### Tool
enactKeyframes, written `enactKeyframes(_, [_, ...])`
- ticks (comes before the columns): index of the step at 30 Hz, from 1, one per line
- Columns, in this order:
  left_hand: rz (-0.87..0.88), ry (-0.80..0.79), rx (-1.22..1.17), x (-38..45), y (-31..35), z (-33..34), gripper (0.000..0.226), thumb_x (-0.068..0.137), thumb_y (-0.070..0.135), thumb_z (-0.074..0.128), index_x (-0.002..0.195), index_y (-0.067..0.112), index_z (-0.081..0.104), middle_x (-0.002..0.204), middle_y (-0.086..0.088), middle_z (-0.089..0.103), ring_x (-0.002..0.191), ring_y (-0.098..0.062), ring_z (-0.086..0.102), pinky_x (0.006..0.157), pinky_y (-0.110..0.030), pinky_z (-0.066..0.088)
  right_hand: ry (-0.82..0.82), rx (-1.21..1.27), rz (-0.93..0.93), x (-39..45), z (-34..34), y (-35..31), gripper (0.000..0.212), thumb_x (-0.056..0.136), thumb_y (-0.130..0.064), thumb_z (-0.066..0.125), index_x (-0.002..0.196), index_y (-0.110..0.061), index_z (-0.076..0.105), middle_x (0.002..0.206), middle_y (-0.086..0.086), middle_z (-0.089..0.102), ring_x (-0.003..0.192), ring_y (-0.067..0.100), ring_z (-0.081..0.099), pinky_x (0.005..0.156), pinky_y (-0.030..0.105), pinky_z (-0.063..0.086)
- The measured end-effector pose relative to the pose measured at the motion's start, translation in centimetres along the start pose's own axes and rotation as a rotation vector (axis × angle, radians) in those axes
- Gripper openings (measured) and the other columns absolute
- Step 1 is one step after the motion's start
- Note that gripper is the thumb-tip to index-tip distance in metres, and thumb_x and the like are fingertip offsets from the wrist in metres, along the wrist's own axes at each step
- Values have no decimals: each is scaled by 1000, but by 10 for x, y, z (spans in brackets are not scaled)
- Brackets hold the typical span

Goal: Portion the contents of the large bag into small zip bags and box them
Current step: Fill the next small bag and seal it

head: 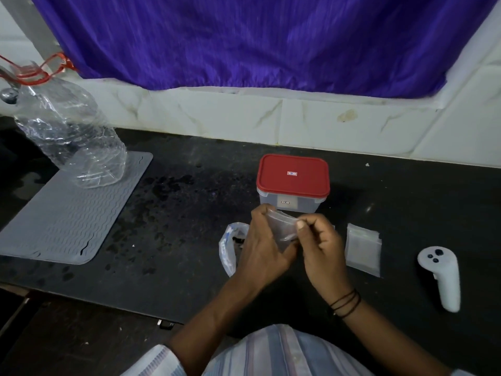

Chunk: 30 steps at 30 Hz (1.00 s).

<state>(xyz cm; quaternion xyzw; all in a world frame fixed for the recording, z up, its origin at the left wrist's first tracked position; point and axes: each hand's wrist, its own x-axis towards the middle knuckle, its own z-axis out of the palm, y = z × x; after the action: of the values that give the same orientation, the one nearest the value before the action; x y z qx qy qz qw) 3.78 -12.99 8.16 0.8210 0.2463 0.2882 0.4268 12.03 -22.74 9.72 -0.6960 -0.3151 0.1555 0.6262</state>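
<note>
The zip bag (282, 230) was held up between both hands just in front of the box (292, 185), above the dark counter (173, 213). Far left of the box, a crumpled clear bottle (70, 131) with a red cord at its neck stood on the back corner of a grey mat (67, 213). Nearer, just left and in front of the box, the large bag (230, 248) lay open on the counter, partly hidden behind the left hand (263, 248). That hand's fingers were curled round the zip bag's left side, while the right hand (322, 251) pinched its top right edge between thumb and fingers; what the bag contained could not be told. The box sat closed under its red lid (293, 175). Right of and in front of the box lay a stack (363, 249) of empty zip bags, and further right a white controller (442, 278). Behind the box, a purple cloth (257, 39) hung over the tiled wall.
</note>
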Motion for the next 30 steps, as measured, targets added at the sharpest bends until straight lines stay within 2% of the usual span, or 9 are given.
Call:
enactKeyframes(3, [-3,-61,-168,-5,3,8,64,82,24,77,125,31,30,114,10,57,103,-6,62,83,-25,54,127,15,63,0,1,4,14,100,-16,49,93,-24,59,82,-11,61,74,4,59,63,17,48])
enactKeyframes(5, [-69,-120,-400,-6,7,10,48,88,24,71,125,25,42,112,3,64,103,-14,66,84,-35,57,172,-2,63,1,0,7,14,101,-16,46,94,-22,56,80,-7,59,71,3,57,64,20,49])
enactKeyframes(8, [-182,-114,-583,2,13,13,15,100,23,57,112,14,58,97,-4,70,87,-16,67,74,-32,56,169,-57,65,2,-5,13,13,102,-17,45,96,-20,56,83,-4,60,74,6,59,66,26,51])
enactKeyframes(11, [-261,-68,-487,12,10,21,21,103,21,53,95,6,64,82,-11,69,72,-16,64,65,-35,53,180,-112,99,5,-11,22,12,101,-19,46,97,-22,57,88,-6,61,77,2,59,66,23,51])
enactKeyframes(13, [-321,-90,-436,17,3,30,25,101,26,56,91,5,64,81,-15,69,71,-20,64,66,-41,54,190,-164,122,10,-16,29,11,100,-22,47,99,-23,58,92,-8,61,83,-1,60,69,20,51])
enactKeyframes(17, [-463,-210,-423,37,-8,45,28,98,27,58,81,6,66,76,-9,68,72,-23,66,71,-45,57,234,-182,143,24,-32,52,9,97,-20,55,96,-20,63,91,-10,64,85,-5,59,69,10,47])
enactKeyframes(20, [-522,-281,-235,57,-16,60,28,97,26,59,72,14,62,75,-9,66,72,-25,66,73,-48,61,269,-255,193,36,-47,73,9,96,-19,56,92,-21,64,89,-11,64,83,0,59,69,13,43])
enactKeyframes(23, [-512,-295,2,75,-20,76,30,92,30,63,64,21,57,74,-7,68,77,-28,71,75,-45,62,223,-388,254,48,-58,91,13,96,-13,53,88,-18,62,83,-10,60,79,2,56,65,11,38])
enactKeyframes(30, [-600,-421,239,93,-33,104,26,90,36,67,76,15,66,93,-11,74,91,-27,71,82,-35,58,84,-686,384,59,-72,116,18,97,-17,46,85,-15,60,83,2,63,79,21,60,68,32,48])
